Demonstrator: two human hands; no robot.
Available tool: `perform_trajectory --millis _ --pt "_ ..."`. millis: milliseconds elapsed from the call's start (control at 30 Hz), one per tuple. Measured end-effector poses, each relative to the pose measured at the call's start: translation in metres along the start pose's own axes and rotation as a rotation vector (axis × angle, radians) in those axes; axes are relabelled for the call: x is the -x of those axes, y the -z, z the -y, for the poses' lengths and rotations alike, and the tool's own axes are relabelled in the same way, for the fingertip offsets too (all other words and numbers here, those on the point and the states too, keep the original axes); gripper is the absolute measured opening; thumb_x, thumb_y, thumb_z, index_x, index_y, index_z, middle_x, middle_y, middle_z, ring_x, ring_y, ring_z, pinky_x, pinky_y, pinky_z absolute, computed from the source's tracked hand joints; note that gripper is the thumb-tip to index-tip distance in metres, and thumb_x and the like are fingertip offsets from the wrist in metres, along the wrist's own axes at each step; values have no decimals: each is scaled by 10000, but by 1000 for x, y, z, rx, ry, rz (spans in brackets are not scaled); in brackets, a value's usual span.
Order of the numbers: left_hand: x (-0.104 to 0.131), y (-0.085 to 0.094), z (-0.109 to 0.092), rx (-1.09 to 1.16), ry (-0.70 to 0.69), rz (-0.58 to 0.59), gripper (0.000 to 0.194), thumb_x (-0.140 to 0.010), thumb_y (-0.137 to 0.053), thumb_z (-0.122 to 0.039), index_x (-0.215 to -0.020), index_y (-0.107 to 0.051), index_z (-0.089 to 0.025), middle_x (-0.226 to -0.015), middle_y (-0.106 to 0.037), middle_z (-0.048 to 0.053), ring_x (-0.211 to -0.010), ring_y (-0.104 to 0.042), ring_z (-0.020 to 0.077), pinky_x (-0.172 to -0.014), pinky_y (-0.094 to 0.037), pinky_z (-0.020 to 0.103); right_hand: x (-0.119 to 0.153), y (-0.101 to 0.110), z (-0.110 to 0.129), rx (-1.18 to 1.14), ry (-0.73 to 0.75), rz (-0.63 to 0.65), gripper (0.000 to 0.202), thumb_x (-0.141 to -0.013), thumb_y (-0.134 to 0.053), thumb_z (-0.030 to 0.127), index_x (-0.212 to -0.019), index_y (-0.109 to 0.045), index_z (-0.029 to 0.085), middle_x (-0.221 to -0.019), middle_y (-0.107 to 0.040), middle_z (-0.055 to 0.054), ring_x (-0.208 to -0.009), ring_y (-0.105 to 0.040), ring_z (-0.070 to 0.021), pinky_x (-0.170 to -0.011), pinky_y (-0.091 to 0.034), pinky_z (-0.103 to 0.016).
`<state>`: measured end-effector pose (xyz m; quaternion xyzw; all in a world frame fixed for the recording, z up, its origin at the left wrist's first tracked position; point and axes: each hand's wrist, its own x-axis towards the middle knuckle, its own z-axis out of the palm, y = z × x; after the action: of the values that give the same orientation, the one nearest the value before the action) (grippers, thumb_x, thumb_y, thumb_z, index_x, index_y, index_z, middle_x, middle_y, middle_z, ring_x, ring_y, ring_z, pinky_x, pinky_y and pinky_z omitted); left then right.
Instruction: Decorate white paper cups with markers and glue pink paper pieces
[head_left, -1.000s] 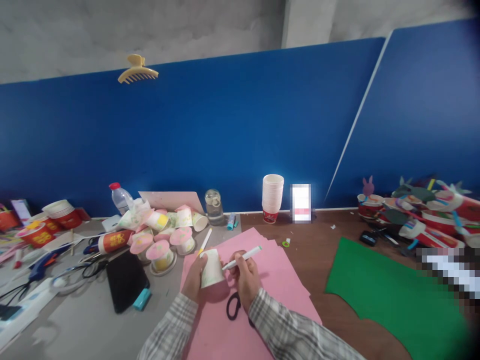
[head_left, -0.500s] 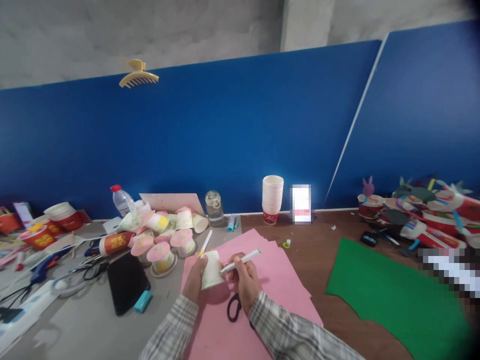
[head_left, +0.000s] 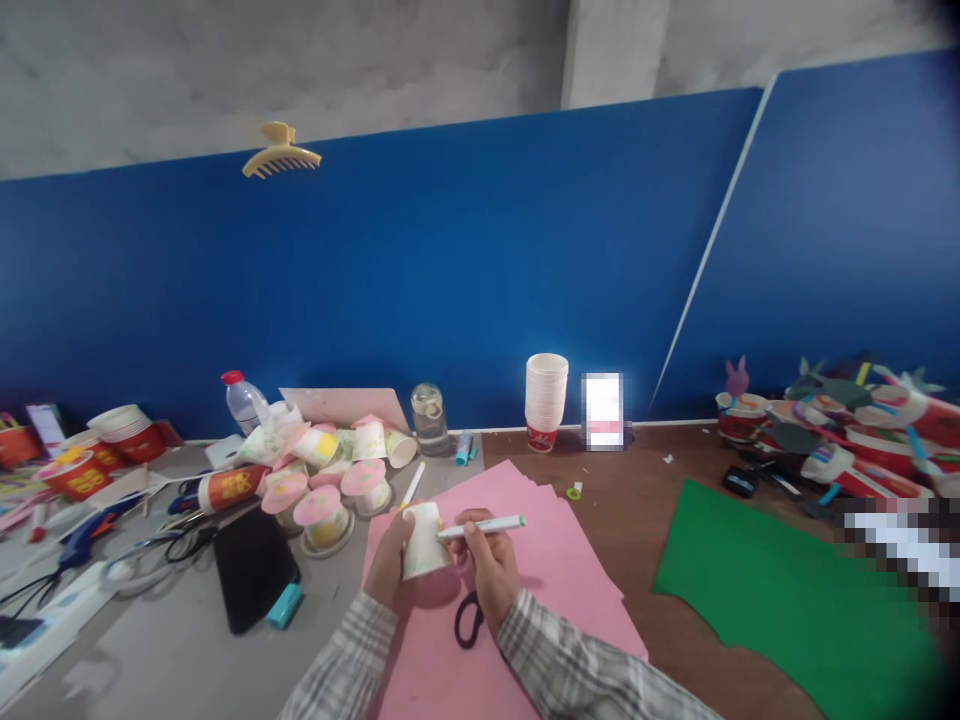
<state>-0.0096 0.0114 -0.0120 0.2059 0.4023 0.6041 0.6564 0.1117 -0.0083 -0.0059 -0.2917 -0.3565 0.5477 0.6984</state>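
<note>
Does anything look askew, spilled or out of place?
A yellow claw clip sits at the top edge of the blue partition, odd beside craft supplies. A black scissors handle shows beside the right hand, the rest hidden. No spill shows.

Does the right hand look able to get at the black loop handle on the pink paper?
Probably: the black loop handle lies mostly uncovered beside the right hand, though that hand holds the white marker.

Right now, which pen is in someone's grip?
The green-ended pen: it is in the right hand, pointing at the cup. The yellow-and-white pen lies beyond the left hand, unheld.
</note>
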Motion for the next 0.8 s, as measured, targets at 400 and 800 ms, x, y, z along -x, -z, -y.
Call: perform_trajectory --millis 400,800 --pt "2 -2 0 9 -74 -11 541 -420 -761 -393 -882 -598 -163 -646 -681 32 -561 -631 239 -525 -498 336 2 0 -1 31 -2 -21 233 -666 -601 419 -647 -625 189 -401 -584 33 -343 -487 -127 -366 -382 -201" --pt "-2 3 2 -23 -89 -4 558 -432 -755 -413 -912 -597 -174 -676 -687 32 -561 -628 236 -505 -494 327 2 -3 2 29 -5 -29 259 -647 -617 445 -643 -619 186 -388 -563 37 -355 -479 -127 -364 -387 -201"
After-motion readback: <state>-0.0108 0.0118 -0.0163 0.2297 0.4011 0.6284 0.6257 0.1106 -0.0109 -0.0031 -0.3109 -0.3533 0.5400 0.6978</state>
